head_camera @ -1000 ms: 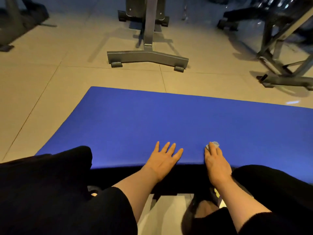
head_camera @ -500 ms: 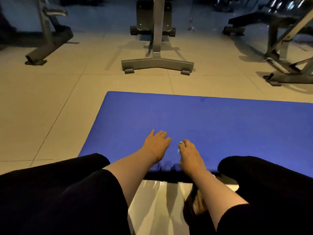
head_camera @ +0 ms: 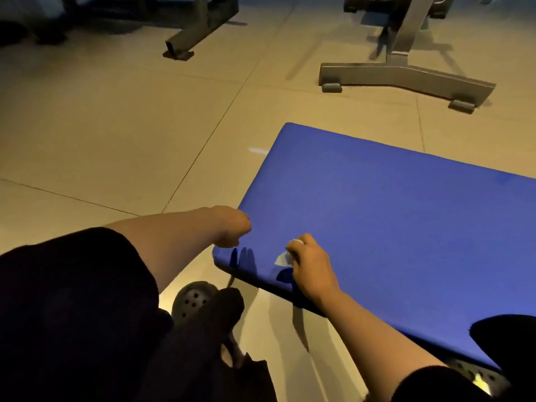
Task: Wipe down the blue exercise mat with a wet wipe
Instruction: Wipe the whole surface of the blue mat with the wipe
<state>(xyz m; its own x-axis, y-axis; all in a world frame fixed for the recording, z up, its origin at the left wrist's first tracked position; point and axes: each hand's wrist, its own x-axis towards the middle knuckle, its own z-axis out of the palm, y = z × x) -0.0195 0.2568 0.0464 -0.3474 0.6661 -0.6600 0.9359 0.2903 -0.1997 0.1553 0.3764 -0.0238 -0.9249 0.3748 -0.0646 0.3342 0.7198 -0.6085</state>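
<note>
The mat (head_camera: pixel 391 227) is lying flat on the floor (head_camera: pixel 116 140), its near corner lifting slightly. The right hand (head_camera: pixel 311 266) is pinching a crumpled wipe (head_camera: pixel 285 256) against that corner; the left hand (head_camera: pixel 232 227) is curling at the mat's short edge. The mat looks soft and light, likely to slide, so pinning its edge seems wise.

Single head-worn wide-angle view, looking forward and steeply down, close over the blue mat (head_camera: pixel 391 227) corner and tiled floor (head_camera: pixel 101 140); machine bases beyond.
</note>
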